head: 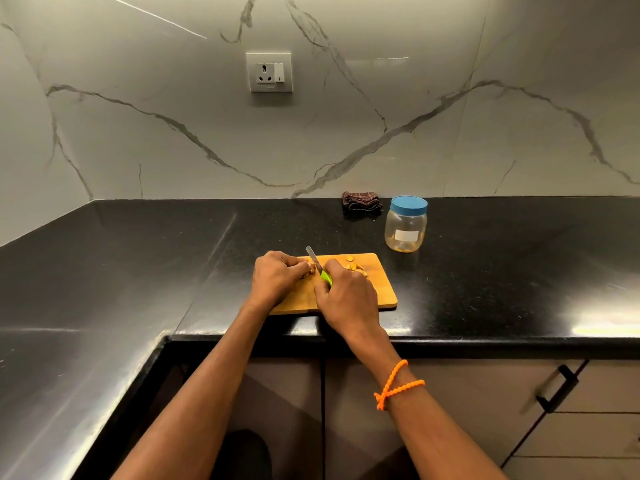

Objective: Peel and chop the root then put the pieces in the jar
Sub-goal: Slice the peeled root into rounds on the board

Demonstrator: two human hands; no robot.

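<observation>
Left hand [277, 275] pinning knobbly tan root [310, 270] on rectangular wooden chopping board [381, 289], right hand [348, 296] clenching green-handled steel knife [320, 270].

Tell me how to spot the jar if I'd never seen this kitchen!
Find the black countertop, then the wooden cutting board near its front edge. Just behind the board's right corner stands the jar. It's clear plastic with a blue lid, unlike the dark folded cloth beside it.

Glossy black stone counter [138, 271] under a polished, veined marble wall [346, 133]. Matt wooden board [377, 289], clear plastic jar [406, 230] with blue plastic lid [409, 204], metal-bladed knife [317, 263], checked cloth [360, 201] at centre right.
</observation>
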